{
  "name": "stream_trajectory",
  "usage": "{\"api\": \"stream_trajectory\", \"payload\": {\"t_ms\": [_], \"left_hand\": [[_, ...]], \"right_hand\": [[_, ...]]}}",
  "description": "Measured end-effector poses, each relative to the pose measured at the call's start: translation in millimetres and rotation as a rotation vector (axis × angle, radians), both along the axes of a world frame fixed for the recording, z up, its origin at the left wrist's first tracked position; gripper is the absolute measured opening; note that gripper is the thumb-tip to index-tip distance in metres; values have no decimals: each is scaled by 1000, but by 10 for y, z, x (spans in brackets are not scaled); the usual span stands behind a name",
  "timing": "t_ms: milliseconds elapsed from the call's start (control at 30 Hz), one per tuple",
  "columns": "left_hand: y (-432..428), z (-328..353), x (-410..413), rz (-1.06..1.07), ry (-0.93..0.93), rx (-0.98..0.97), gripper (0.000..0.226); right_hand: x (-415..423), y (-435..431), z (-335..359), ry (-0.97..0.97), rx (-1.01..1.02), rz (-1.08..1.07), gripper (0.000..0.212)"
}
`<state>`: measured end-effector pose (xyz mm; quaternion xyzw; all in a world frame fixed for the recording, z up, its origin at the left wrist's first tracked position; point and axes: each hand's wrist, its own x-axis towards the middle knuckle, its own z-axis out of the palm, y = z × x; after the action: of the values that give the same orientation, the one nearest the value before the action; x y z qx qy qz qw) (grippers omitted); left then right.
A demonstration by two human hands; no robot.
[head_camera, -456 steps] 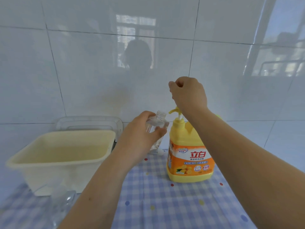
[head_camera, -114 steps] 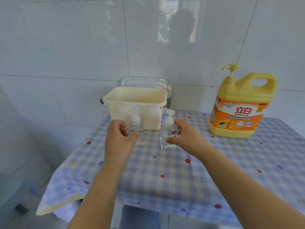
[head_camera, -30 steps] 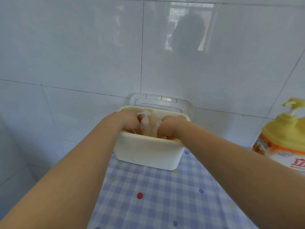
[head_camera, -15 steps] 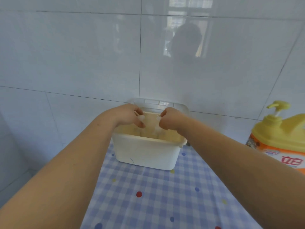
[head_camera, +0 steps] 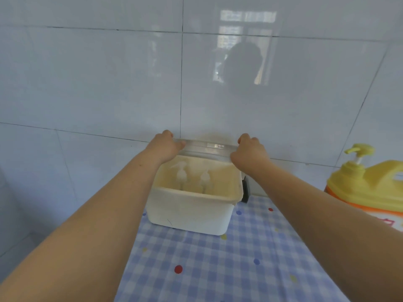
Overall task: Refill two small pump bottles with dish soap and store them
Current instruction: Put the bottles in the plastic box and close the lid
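My left hand [head_camera: 166, 144] and right hand [head_camera: 249, 152] each gripped one end of the single clear lid [head_camera: 207, 146], which stood raised behind the one cream box [head_camera: 189, 212]. Two pump bottles stood upright inside the box, the left bottle [head_camera: 181, 174] beside the right bottle [head_camera: 205, 178]. One yellow soap jug [head_camera: 368, 186] stood well to the right.

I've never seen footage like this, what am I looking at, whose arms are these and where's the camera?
No machine here: a person wears one camera on the head, so you look forward and down along their bare arms. The left hand and right hand each hold an end of a clear lid, raised at the back of a cream box. Two small pump bottles stand inside it. The box sits on a checked tablecloth, with a yellow soap jug at the right.
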<state>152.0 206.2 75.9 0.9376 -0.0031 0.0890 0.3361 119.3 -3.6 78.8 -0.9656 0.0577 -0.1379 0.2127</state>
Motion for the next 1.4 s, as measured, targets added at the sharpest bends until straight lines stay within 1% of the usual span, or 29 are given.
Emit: {"api": "stream_trajectory", "payload": {"t_ms": [100,233,300,433,567,633,700,733,767,833,867,900,1000,1100,1167,1233,1333,1400], "left_hand": [[-18,-25,83,10,75,59,59],[-33,-36,135,-13,120,101,54],[-22,-48,152,-26,120,90,54],[-17,-81,172,-42,112,77,49],[-15,-64,119,-60,56,69,38],[-2,-49,112,-64,32,28,29],[12,-22,101,-50,7,-23,13],[24,-5,86,-43,-9,-48,11],[32,10,79,-33,-24,-82,13],[67,32,51,-1,-32,-175,32],[86,54,34,10,-40,-216,39],[98,77,28,16,-53,-259,41],[125,187,-55,22,-105,-397,45],[130,277,-175,0,-172,-494,49],[133,307,-262,-21,-209,-566,42],[152,306,-306,8,-209,-642,29],[193,251,-357,82,-175,-706,30],[216,202,-433,124,-170,-706,31]], "right_hand": [[53,-63,-21,76,25,-58,35],[124,-87,-58,178,97,-44,29],[146,-92,-91,168,102,-40,25],[205,-108,-158,91,221,-83,32],[215,-75,-181,67,275,-77,23],[185,-66,-174,21,295,-68,24],[147,-60,-146,-19,303,-58,35],[128,-57,-125,-40,298,-54,42],[118,-57,-98,-60,296,-50,49],[55,-45,-34,-96,296,-37,60],[14,-41,1,-120,294,-28,63],[-8,-35,30,-145,293,-23,64],[-139,-11,131,-241,285,-11,60],[-243,20,200,-328,319,26,53],[-309,44,224,-370,338,49,48],[-372,69,224,-394,342,60,44],[-465,108,190,-395,348,76,39],[-542,132,143,-376,328,105,40]]}}
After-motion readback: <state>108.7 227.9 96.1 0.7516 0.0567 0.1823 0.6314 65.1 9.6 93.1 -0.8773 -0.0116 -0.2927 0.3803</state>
